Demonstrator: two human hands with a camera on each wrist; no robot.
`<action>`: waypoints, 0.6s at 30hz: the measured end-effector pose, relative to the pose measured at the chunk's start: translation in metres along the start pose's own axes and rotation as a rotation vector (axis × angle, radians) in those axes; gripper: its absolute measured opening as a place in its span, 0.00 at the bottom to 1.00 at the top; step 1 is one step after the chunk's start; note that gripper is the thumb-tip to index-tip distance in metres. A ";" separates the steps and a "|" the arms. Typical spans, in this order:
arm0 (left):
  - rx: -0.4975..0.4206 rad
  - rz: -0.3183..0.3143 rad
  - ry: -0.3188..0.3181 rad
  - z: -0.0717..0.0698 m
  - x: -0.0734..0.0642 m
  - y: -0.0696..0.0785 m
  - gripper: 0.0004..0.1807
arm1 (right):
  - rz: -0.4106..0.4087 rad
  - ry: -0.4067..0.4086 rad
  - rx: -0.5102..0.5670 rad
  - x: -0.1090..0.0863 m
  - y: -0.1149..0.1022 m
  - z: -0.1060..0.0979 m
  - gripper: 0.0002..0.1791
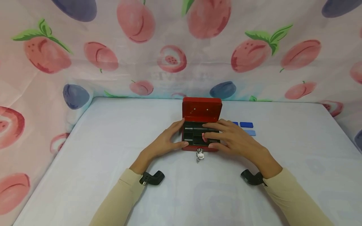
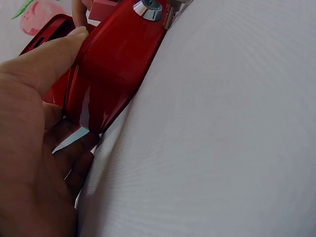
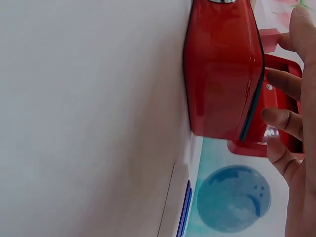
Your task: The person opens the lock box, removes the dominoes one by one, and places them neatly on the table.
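A red cash box (image 1: 207,148) stands on the table with its lid (image 1: 202,108) raised and a black compartment tray (image 1: 188,131) inside. My left hand (image 1: 164,141) grips the box's left side, thumb on the front corner and fingers along the side toward the hinge. Over the tray, my right hand (image 1: 233,136) pinches a small pink rectangular tile (image 3: 269,39) between thumb and finger; its other fingers spread above the box. At the front of the box, keys (image 1: 200,156) hang from the lock (image 2: 148,9). The right hand hides part of the tray.
Right of the box lie several flat blue tiles, among them a dark blue tile (image 1: 246,125) and a light blue tile (image 1: 250,133), partly behind the right hand. White cloth covers the table (image 1: 113,131). A fruit-printed curtain (image 1: 206,62) rises along the back and sides.
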State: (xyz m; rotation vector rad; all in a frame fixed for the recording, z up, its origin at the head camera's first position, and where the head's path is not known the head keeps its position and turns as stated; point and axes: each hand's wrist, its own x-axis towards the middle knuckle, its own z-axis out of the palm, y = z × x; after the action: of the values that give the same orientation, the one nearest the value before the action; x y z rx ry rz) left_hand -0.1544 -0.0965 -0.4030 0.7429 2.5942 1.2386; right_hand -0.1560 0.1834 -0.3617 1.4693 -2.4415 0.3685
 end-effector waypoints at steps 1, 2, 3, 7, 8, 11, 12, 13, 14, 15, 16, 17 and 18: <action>-0.002 -0.004 -0.002 0.000 0.000 0.000 0.45 | 0.002 0.005 -0.003 -0.002 0.000 0.000 0.20; -0.003 -0.008 -0.003 0.000 0.000 0.000 0.45 | 0.005 0.010 -0.007 -0.004 0.001 0.000 0.21; -0.002 -0.012 -0.003 0.000 0.000 0.000 0.45 | 0.008 0.014 -0.013 -0.005 0.002 0.000 0.21; 0.004 -0.010 -0.004 0.001 -0.001 0.000 0.45 | 0.021 0.019 -0.027 -0.012 0.003 -0.001 0.22; 0.005 -0.009 -0.005 0.001 -0.001 0.000 0.45 | 0.025 0.019 -0.030 -0.013 0.003 -0.001 0.22; 0.004 -0.007 -0.005 0.000 -0.001 0.000 0.45 | 0.036 0.014 -0.036 -0.016 0.003 -0.001 0.23; 0.005 -0.007 -0.005 0.000 -0.001 0.000 0.45 | 0.039 0.015 -0.037 -0.017 0.004 -0.001 0.24; 0.006 -0.008 -0.005 0.000 -0.001 0.000 0.45 | 0.042 0.014 -0.039 -0.018 0.004 -0.001 0.24; 0.005 -0.008 -0.005 0.000 -0.001 0.000 0.45 | 0.045 0.015 -0.038 -0.019 0.004 -0.001 0.25; 0.004 -0.009 -0.005 0.000 -0.001 0.000 0.45 | 0.045 0.015 -0.039 -0.019 0.004 -0.001 0.25; 0.006 -0.008 -0.007 0.000 -0.001 0.000 0.45 | 0.043 0.017 -0.040 -0.020 0.004 -0.001 0.25; 0.007 -0.009 -0.009 0.001 -0.001 0.000 0.45 | 0.042 0.018 -0.039 -0.021 0.004 -0.001 0.25; 0.007 -0.010 -0.011 0.001 -0.001 0.000 0.45 | 0.038 0.019 -0.041 -0.022 0.004 -0.001 0.25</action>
State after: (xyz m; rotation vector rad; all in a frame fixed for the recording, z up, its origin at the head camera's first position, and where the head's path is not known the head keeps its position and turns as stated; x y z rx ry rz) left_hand -0.1536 -0.0962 -0.4035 0.7348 2.5918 1.2200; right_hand -0.1497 0.2033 -0.3685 1.3974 -2.4503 0.3365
